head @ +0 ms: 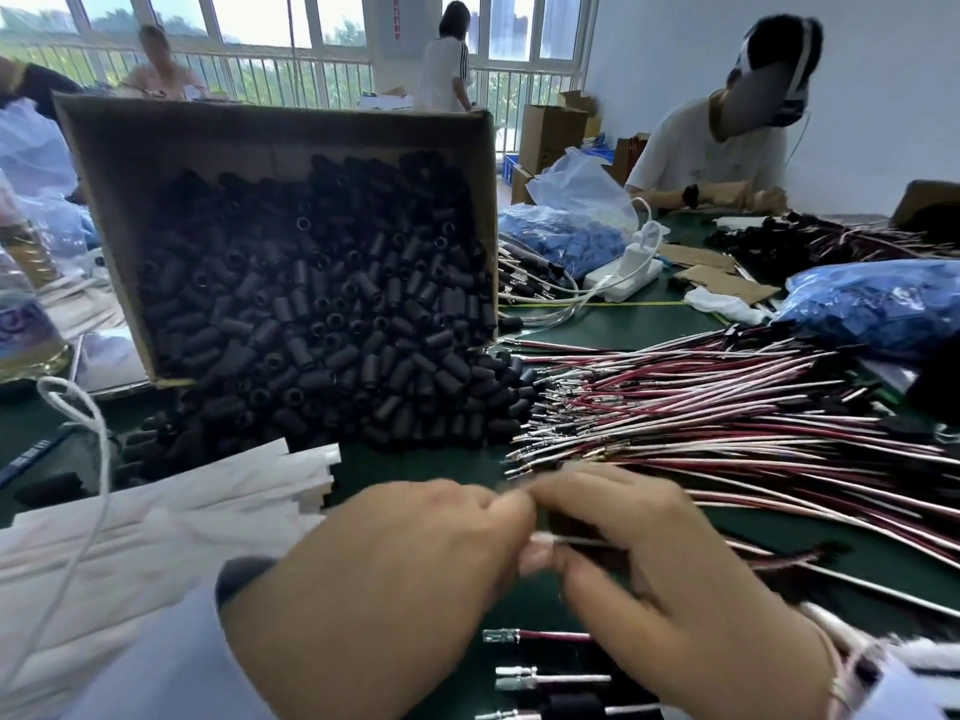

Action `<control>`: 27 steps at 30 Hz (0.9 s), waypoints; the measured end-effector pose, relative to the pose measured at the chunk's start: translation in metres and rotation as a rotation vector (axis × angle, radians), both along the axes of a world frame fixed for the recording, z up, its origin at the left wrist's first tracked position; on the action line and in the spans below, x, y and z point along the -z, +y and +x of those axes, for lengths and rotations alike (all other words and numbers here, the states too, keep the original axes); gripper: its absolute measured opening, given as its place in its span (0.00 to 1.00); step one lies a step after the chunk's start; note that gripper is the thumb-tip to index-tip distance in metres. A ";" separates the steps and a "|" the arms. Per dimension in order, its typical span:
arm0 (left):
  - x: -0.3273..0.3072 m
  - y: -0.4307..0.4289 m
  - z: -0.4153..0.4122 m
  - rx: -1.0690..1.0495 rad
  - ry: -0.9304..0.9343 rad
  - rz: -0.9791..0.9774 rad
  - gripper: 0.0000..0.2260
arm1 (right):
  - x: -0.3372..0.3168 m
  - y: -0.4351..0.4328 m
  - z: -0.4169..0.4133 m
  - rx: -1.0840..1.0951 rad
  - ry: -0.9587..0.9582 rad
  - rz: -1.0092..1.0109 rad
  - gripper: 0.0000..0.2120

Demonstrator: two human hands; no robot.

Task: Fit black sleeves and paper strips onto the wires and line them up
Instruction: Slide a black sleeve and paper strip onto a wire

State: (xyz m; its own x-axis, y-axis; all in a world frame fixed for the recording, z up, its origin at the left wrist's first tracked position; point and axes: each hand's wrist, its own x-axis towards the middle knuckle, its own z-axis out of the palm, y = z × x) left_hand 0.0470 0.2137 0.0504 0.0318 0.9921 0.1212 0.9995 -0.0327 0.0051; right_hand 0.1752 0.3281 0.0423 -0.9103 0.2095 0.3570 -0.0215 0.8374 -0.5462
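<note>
My left hand (395,574) and my right hand (670,579) meet fingertip to fingertip low in the middle of the view, blurred. Between them they pinch a thin white wire (576,541) that runs off to the right. A tipped cardboard box (130,163) spills black sleeves (322,324) onto the green table. White paper strips (171,517) lie in a heap at the left. A big fan of red and white wires (727,413) with metal terminals covers the right. Below my hands lie finished wires (550,678), one with a black sleeve, side by side.
A white cord (98,459) loops over the strips at the left. A bottle (26,314) stands at the far left. Bags of blue parts (878,309), a white power strip (623,278) and cardboard scraps lie behind. Another person (722,148) works at the table's far right.
</note>
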 end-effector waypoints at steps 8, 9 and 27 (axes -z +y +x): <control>-0.003 0.010 -0.047 -0.236 0.145 0.183 0.25 | -0.019 0.058 0.020 0.188 -0.298 -0.005 0.16; 0.006 0.013 -0.031 -0.131 0.114 0.162 0.24 | -0.012 0.049 0.014 0.093 -0.342 0.031 0.12; -0.005 0.024 -0.006 -0.053 -0.202 0.271 0.19 | -0.003 0.026 -0.007 -0.075 0.130 -0.363 0.23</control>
State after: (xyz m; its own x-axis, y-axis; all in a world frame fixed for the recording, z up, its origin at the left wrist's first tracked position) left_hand 0.0414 0.2376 0.0554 -0.0706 0.9225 0.3795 0.9794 -0.0080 0.2017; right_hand 0.1679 0.3542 0.0451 -0.8799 0.2782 0.3853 -0.1637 0.5837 -0.7953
